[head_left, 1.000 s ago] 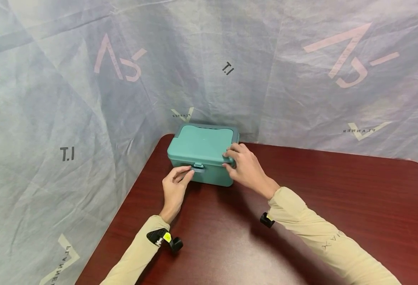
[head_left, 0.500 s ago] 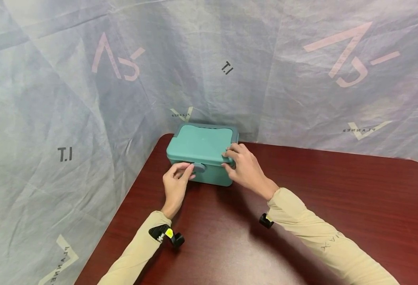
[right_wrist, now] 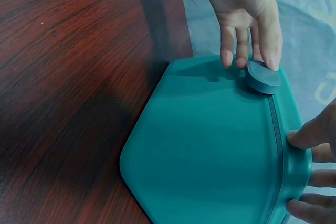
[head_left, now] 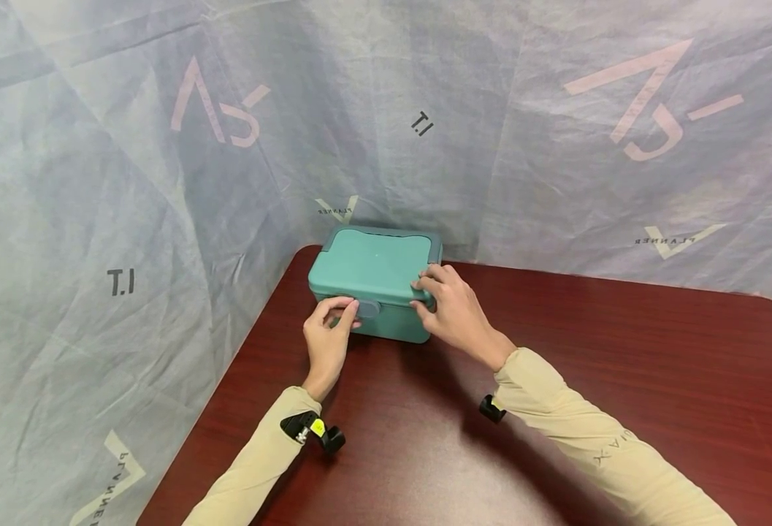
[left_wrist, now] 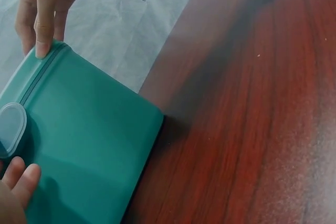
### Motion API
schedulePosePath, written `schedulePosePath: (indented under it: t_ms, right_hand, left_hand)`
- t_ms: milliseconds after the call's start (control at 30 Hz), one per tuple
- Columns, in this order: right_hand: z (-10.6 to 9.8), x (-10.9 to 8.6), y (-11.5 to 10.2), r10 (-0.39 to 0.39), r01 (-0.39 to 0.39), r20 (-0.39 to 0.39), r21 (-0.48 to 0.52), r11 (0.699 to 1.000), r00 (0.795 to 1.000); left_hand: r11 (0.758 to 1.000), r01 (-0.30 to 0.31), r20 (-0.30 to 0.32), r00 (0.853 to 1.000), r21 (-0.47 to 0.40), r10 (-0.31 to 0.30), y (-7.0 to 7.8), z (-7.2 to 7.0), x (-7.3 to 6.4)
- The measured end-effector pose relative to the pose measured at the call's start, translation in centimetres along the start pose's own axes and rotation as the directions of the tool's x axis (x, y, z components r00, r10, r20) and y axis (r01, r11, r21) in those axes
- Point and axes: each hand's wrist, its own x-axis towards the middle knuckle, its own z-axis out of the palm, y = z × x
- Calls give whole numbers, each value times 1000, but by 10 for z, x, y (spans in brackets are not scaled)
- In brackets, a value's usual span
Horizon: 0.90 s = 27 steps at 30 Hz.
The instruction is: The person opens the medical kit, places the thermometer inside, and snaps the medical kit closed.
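A teal lunch box with a grey handle folded around its lid sits at the table's far left corner, lid down. On its front, the rounded grey latch spans the seam under the lid. My left hand pinches the latch's left end, thumb and index finger together there; the right wrist view shows the thumb on its edge and the other fingers by the box front. My right hand grips the front right corner of the lid, fingertips on top and thumb at the lid's front edge.
The dark red wooden table stretches to the right and toward me. Grey printed fabric hangs close behind the box and along the left side. Black camera mounts sit on both wrists.
The latch has swung up from tilted out to lying against the box front. My left fingers have risen slightly with it; the right hand has stayed on the lid corner.
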Motion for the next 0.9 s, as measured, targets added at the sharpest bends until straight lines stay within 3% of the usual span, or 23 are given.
schedulePosePath:
  t_ms: [167,367,567,900]
  right_hand:
    - [1,-1,1,0,0,-18,-3,1000,1000]
    - [2,-2,1,-4,4,-13,-6,1000,1000]
    - [3,-2,1,-10,10,-30,-9,1000,1000]
    - [3,-2,1,-19,18,-45,-10,1000,999]
  left_hand:
    - [1000,-12,-3,1000,8,12,-2,1,-1]
    - [1000,27,1,1000,-15,-27,-4,1,-6]
    - [997,63,6,998,52,-63,-4,3,-6]
    - [996,41,-12,999,80,-40,-8,8,-9]
